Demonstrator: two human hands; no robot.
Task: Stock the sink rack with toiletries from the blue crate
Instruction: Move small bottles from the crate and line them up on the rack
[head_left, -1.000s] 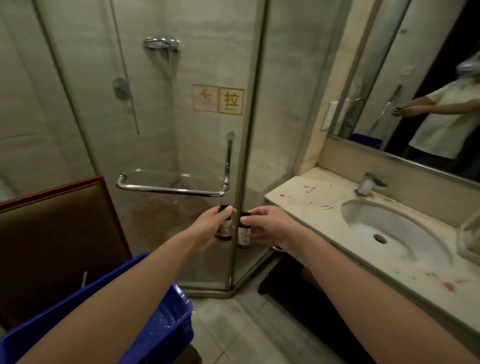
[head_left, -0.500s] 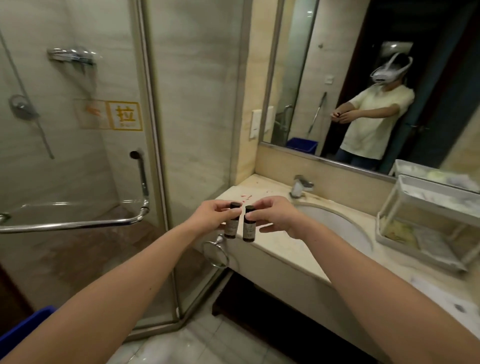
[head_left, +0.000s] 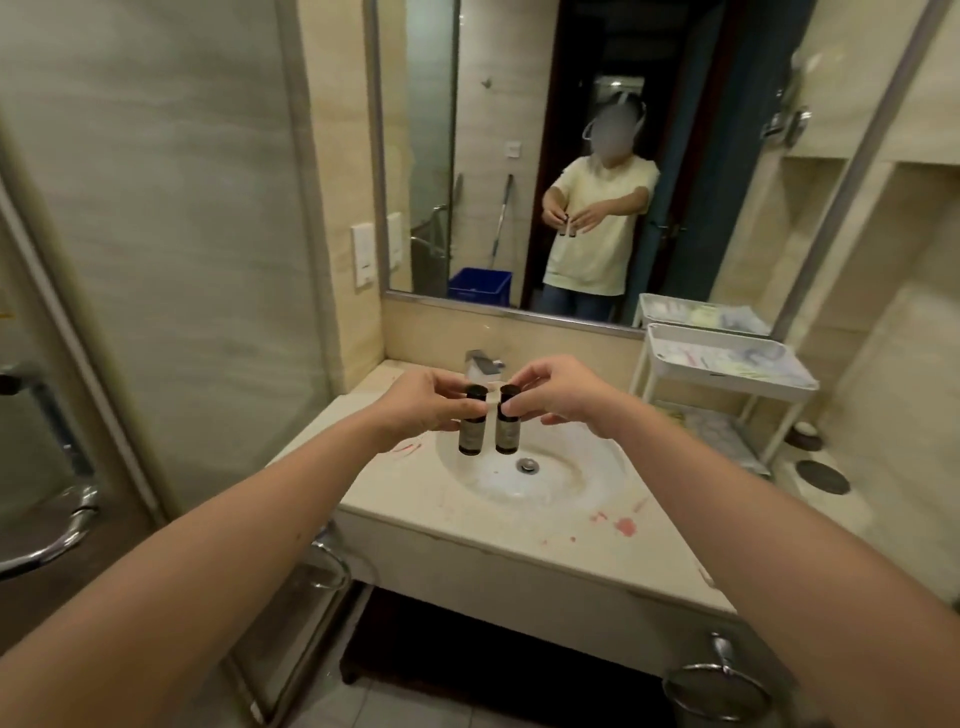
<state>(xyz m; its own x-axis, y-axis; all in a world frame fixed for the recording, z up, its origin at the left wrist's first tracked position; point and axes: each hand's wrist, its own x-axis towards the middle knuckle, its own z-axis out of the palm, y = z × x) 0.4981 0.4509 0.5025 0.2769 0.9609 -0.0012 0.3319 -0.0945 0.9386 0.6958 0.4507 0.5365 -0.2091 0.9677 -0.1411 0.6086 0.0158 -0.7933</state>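
Observation:
Two small dark bottles with pale labels hang upright side by side over the sink basin (head_left: 571, 483). My left hand (head_left: 421, 402) pinches the left bottle (head_left: 471, 434) near its cap. The right bottle (head_left: 507, 431) is pinched at the cap by my right hand (head_left: 561, 397). The white two-tier sink rack (head_left: 737, 374) stands on the counter to the right, against the mirror, with flat packets on both tiers. The blue crate (head_left: 478, 286) shows only as a reflection in the mirror.
A chrome faucet (head_left: 483, 364) sits behind the bottles. The stone counter (head_left: 519, 540) has red stains. The glass shower door (head_left: 130, 260) stands at the left. Towel rings (head_left: 717, 686) hang under the counter. A dark round coaster (head_left: 823, 475) lies right of the rack.
The view has swung right from the shower door to face the sink and mirror. Both hands, still holding the bottles, now hang over the basin. The blue crate has left direct view.

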